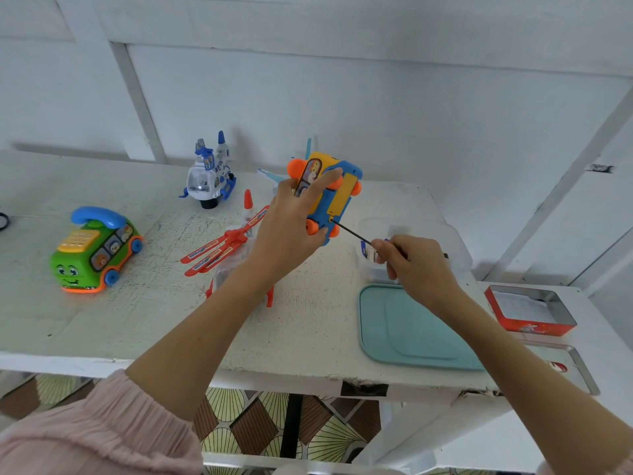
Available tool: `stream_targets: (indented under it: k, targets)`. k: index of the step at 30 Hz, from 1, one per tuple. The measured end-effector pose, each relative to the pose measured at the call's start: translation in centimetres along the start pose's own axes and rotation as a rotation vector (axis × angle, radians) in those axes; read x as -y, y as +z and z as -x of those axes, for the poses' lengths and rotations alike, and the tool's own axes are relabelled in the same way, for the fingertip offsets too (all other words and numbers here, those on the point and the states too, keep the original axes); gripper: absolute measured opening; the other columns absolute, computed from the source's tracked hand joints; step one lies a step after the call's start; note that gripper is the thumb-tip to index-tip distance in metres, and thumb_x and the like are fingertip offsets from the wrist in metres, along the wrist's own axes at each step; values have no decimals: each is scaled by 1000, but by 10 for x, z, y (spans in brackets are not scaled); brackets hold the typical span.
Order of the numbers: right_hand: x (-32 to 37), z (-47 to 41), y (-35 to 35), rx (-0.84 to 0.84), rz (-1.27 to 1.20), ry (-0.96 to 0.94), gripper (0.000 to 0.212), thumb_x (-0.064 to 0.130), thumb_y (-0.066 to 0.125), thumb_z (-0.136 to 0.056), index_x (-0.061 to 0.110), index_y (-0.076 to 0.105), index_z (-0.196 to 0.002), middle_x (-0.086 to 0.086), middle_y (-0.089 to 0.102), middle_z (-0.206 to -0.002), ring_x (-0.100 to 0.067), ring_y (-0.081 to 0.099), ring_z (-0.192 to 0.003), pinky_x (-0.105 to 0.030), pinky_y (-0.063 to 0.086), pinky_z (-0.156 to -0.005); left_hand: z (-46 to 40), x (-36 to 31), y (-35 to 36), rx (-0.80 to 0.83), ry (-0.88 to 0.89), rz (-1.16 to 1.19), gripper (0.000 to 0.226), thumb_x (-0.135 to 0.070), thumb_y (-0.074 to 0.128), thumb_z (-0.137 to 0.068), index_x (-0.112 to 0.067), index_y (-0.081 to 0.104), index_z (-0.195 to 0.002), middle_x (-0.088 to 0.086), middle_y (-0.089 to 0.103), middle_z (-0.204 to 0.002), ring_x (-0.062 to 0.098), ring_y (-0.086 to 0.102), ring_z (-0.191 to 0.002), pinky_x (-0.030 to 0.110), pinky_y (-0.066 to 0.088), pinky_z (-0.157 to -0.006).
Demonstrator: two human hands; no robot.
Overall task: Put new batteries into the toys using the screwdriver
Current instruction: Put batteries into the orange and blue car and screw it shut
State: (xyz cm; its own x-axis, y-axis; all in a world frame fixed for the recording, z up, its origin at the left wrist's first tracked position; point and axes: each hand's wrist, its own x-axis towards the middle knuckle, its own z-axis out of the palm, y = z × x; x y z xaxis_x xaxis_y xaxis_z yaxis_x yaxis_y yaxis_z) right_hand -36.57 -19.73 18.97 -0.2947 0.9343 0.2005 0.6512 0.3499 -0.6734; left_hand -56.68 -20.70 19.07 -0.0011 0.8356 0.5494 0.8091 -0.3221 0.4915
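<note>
Blue-and-yellow plastic toy bus with orange wheels (pixel 329 193) held above the white table (pixel 137 303), underside facing the camera, left hand (pixel 291 228) wrapped round it. Right hand (pixel 411 262) pinches thin black screwdriver (pixel 351 232), tip at yellow battery cover (pixel 342 197). Cover still on: first toy just started. Green phone-car toy (pixel 96 248), white-blue helicopter (pixel 209 180), red-rotor helicopter (pixel 226 248) look untouched.

screwdriver handle (pixel 407 258): buried inside right hand (pixel 416 265)
red helicopter body (pixel 236 269): masked by left forearm
clear tub contents (pixel 368 253): too blurred to identify
black object (pixel 3 221): cut off, left edge
</note>
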Motion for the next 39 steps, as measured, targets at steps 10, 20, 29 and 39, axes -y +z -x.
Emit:
stream_targets:
  k: [10, 20, 29, 39]
  targets:
    - [2, 1, -1, -125, -96, -24, 32, 24, 80, -69, 14, 50, -68, 5, 53, -66, -7, 47, -60, -9, 37, -53, 0, 2, -1, 0, 36, -40, 76, -18, 66, -79, -42, 26, -139, 19, 40, -128, 31, 52, -103, 40, 52, -79]
    - [2, -1, -3, 3, 138, -20, 40, 40, 44, -94, 21, 53, -60, 6, 53, -53, -10, 47, -51, -29, 41, -63, 5, 2, 1, 15, 19, -48, 75, -21, 61, -78, -44, 22, -139, 19, 40, -126, 34, 51, -101, 41, 51, -77]
    - [-1, 0, 2, -115, -27, -56, 33, 23, 79, -71, 8, 50, -71, 4, 53, -63, -12, 46, -60, -9, 36, -53, 1, 1, -3, -10, 35, -23, 74, -24, 61, -77, -42, 23, -138, 19, 41, -124, 30, 53, -98, 38, 52, -76]
    - [6, 3, -1, -21, 138, -127, 49, 38, 49, -91, -3, 62, -68, -8, 60, -53, -8, 48, -44, -24, 42, -55, 2, 4, -3, -1, 51, -70, 75, -20, 64, -78, -35, 28, -142, 23, 42, -123, 32, 52, -97, 33, 46, -75]
